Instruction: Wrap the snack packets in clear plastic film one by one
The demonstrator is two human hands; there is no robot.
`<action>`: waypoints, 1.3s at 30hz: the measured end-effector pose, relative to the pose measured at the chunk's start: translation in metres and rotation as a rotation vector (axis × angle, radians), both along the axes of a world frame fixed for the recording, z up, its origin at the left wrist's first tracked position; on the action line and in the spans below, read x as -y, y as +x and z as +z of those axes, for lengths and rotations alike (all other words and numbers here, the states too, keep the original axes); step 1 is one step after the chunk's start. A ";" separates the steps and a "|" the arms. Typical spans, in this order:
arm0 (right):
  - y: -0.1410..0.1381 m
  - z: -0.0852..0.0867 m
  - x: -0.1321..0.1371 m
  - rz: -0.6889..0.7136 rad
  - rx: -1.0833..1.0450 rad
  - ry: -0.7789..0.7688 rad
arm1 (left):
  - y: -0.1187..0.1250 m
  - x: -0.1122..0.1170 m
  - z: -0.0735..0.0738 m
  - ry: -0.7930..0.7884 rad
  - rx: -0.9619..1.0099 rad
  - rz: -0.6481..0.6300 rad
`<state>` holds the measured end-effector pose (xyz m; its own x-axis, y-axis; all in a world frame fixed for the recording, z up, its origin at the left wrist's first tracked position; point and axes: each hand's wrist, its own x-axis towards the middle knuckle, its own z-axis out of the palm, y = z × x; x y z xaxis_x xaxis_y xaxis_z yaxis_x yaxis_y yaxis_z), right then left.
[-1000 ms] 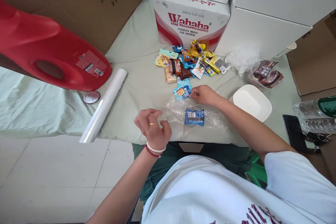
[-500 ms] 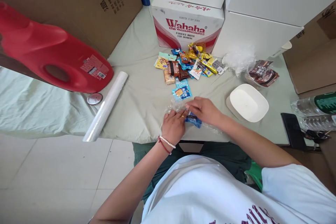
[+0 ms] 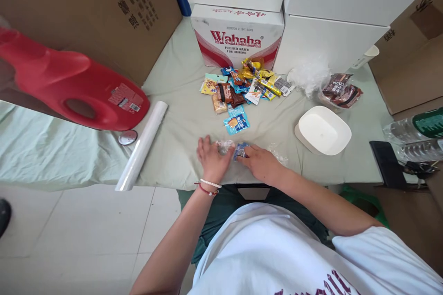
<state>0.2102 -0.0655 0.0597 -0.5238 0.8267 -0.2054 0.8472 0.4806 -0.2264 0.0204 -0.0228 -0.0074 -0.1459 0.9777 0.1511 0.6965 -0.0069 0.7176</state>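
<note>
My right hand grips a small blue snack packet near the table's front edge. Just left of it, my left hand is open, fingers spread, beside crumpled clear plastic film. The left thumb reaches toward the packet; whether it touches the film I cannot tell. More clear film shows to the right of my right hand. A light-blue snack packet lies beyond the hands, in front of a pile of mixed snack packets.
A white oval tub stands right, with a clear bowl of cocoa packets and crumpled plastic behind. Left are a film roll, a round lid and a red jug. A Wahaha box stands at the back.
My left hand has moved left off the blue packet, its fingers spreading. My right hand has shifted and now grips the packet, which lies a little further left.
</note>
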 end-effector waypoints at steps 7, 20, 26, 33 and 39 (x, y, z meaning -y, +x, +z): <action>0.017 -0.014 0.019 -0.026 -0.236 0.067 | 0.043 0.039 0.034 0.050 0.213 -0.307; 0.073 -0.043 0.061 -0.756 -0.355 0.171 | 0.056 0.072 0.008 0.311 -0.422 -0.542; 0.066 -0.019 0.057 -0.638 -0.482 0.119 | 0.056 0.073 0.006 0.243 -0.393 -0.543; 0.014 0.012 -0.005 -0.525 -0.425 0.016 | 0.061 0.081 0.009 0.323 -0.439 -0.536; -0.027 -0.003 -0.025 -0.421 -0.196 0.020 | 0.024 0.093 0.006 0.337 -0.384 -0.508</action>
<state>0.1835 -0.0406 0.0563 -0.1688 0.9786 -0.1176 0.9117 0.1097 -0.3959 0.0444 -0.1163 -0.0010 0.4385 0.8018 0.4061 0.7513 -0.5749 0.3239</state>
